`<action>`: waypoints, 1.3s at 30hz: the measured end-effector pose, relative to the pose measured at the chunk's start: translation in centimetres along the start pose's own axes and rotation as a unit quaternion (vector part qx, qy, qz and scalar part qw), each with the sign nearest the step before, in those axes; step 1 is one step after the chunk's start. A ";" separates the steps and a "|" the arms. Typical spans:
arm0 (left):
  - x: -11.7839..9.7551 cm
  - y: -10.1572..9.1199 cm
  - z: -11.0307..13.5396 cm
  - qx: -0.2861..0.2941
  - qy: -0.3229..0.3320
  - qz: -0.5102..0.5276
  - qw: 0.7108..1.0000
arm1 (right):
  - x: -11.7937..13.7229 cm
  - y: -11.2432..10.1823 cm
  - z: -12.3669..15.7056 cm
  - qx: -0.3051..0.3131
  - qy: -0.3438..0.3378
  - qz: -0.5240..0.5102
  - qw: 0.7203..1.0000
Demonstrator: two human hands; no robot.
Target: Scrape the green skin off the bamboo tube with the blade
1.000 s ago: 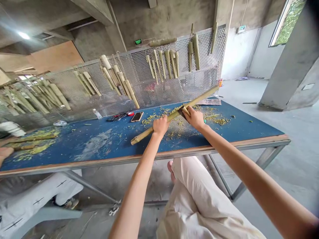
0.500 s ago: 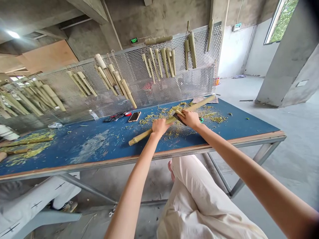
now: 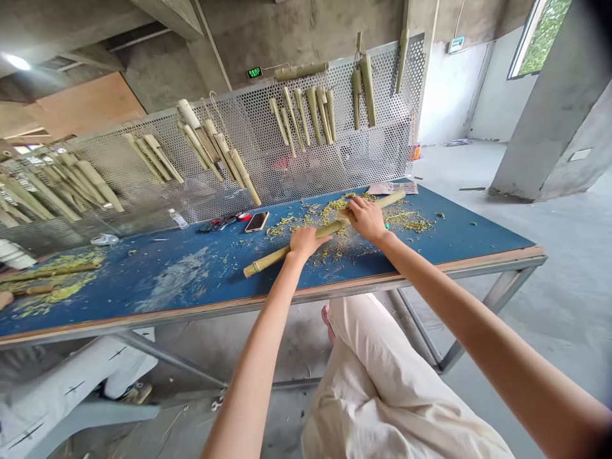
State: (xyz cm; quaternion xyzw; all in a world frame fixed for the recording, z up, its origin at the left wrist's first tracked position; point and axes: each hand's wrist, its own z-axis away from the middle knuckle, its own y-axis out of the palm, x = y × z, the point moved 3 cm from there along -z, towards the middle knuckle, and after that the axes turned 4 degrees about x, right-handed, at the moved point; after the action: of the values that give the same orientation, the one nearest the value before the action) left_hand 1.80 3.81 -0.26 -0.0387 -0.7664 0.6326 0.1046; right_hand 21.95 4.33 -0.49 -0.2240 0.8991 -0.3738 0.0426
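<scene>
Left hand [image 3: 303,243] gripping bamboo [image 3: 268,261], table edge [image 3: 478,262] nearby

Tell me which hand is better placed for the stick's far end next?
Probably the right hand: it's farther along the stick, closer to that end. The left hand holds it nearer the other end.

Bright window [image 3: 540,41], ceiling lamp [image 3: 17,62] glare, stretched edges
</scene>
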 end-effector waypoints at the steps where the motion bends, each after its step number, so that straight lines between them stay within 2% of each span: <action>1: 0.0 0.0 0.0 0.003 -0.001 0.002 1.000 | 0.5 0.4 0.0 0.041 -0.018 0.005 0.999; 3: 0.0 0.0 0.0 0.010 -0.004 0.007 1.000 | 1.0 1.1 0.0 0.105 -0.030 0.005 0.994; 6: 0.1 0.0 0.0 0.018 -0.009 0.012 1.000 | 1.0 1.3 0.4 0.138 -0.010 -0.021 0.990; 10: 0.1 -0.1 0.2 0.016 -0.003 0.014 1.000 | 0.7 1.0 0.7 0.132 -0.008 -0.051 0.990; 18: 0.0 -0.1 0.2 0.019 0.002 0.012 1.000 | 1.5 1.7 0.6 0.134 -0.076 -0.077 0.985; 23: 0.1 0.0 0.1 0.023 0.005 0.008 1.000 | 0.3 1.4 0.2 0.031 0.021 -0.111 0.993; 27: 0.1 0.0 0.2 0.027 0.003 0.012 1.000 | -0.5 1.5 0.3 0.010 0.033 -0.105 0.994; 30: 0.0 -0.1 0.2 0.024 0.004 0.014 1.000 | -0.2 1.8 0.5 0.031 0.038 -0.075 0.996; 34: 0.0 -0.1 0.2 0.017 0.009 0.014 1.000 | 0.8 2.1 0.6 0.102 0.053 -0.045 0.992; 39: -0.1 -0.1 0.3 0.021 0.010 0.020 1.000 | 1.3 1.2 0.8 0.104 0.051 -0.037 0.993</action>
State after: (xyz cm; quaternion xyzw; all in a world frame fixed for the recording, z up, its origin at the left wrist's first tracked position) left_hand 1.81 3.49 -0.20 -0.0578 -0.7512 0.6498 0.1006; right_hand 20.51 3.97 -1.71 -0.2320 0.8474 -0.4776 0.0059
